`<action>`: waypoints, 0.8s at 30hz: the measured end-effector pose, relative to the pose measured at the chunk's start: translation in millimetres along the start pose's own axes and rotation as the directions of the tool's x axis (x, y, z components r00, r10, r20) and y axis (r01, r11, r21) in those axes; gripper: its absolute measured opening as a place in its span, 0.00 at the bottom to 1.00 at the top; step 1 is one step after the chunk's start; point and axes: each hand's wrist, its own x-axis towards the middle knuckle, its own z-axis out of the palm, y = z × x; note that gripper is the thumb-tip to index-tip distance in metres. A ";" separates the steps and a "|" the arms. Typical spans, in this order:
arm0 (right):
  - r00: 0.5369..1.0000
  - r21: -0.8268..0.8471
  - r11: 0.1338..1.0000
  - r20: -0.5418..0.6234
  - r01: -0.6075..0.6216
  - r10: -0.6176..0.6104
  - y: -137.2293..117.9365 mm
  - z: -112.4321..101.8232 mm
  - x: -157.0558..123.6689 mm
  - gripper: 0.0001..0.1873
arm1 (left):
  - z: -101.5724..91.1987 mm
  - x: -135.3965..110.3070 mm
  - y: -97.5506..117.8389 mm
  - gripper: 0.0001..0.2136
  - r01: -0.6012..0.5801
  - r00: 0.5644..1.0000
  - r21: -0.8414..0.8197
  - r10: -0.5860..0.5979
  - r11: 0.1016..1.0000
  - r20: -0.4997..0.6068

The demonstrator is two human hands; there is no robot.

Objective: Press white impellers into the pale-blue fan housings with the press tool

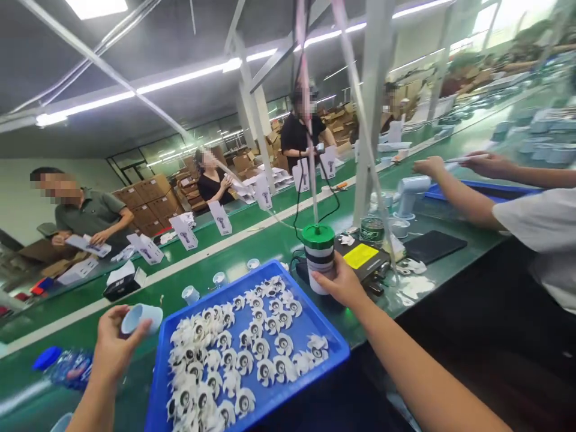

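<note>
My left hand (112, 345) is closed around a light blue plastic cup (150, 318), tilted sideways beyond the left corner of a blue tray (330, 354). Many small white fan impellers (261, 348) with dark round centres lie in the tray, piled up on its left side. At the tray's far right corner, my right hand (344, 285) grips a white cylinder with a green cap and a black band (320, 273). A tube rises from the cap. Small translucent cups (191, 294) stand along the tray's far edge.
A bottle with a blue cap (67, 367) lies at left. Right of the cylinder sit a black box with a yellow label (361, 255), a jar (372, 228) and a black pad (434, 248). A co-worker's arms reach in at right. Other people work across the green conveyor (234, 255).
</note>
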 end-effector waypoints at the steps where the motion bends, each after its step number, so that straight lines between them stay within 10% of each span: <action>1: 1.000 0.029 1.000 -0.027 -0.007 0.008 0.1 -0.5 -2.0 0.43 | -3.9 -26.0 7.7 0.33 0.023 0.998 -0.036 -0.021 0.999 0.054; 9: 0.991 0.387 0.912 0.057 -0.133 0.121 -69.9 7.5 -13.8 0.36 | 25.9 -167.8 85.3 0.24 -0.237 0.863 -0.087 0.251 0.968 0.439; 15: 0.851 0.722 0.516 0.525 -0.461 0.025 -169.4 70.1 -46.0 0.27 | 73.7 -181.4 149.0 0.32 -0.312 0.768 -0.259 0.403 0.914 0.498; 24: 0.776 0.681 0.567 0.620 -0.463 -0.112 -182.7 102.9 -77.1 0.26 | 75.7 -183.6 174.8 0.14 -0.289 0.806 -0.343 0.420 0.894 0.416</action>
